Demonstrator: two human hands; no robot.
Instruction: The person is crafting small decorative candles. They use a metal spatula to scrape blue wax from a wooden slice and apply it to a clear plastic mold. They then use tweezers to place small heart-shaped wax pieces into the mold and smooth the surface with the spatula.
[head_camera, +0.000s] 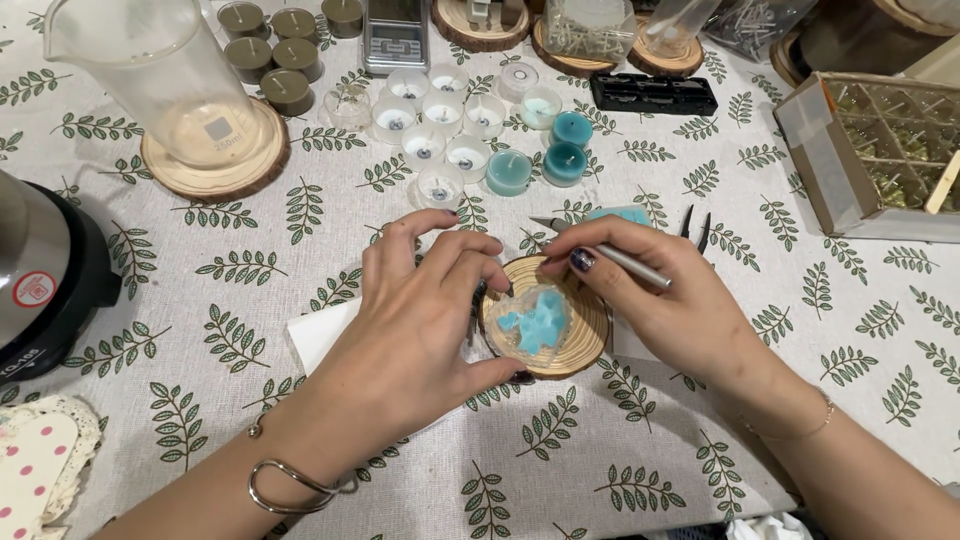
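- The small clear mould (537, 322) with pale blue wax pieces (541, 318) sits on a round wooden coaster (585, 335), about mid-table toward the near edge.
- The left hand (420, 320) curls round the coaster's left rim, fingers (470, 262) pressed together over its top edge, thumb under the near side.
- The right hand (670, 300) pinches slim metal tweezers (610, 255) between thumb and fingers, tips pointing left above the mould.
- Judged: the mould looks light, thin and flexible, the wax brittle and liable to chip; steady it by the stiff coaster's rim, not the mould wall.
- Tealight cups (440, 150) cluster toward the far edge.
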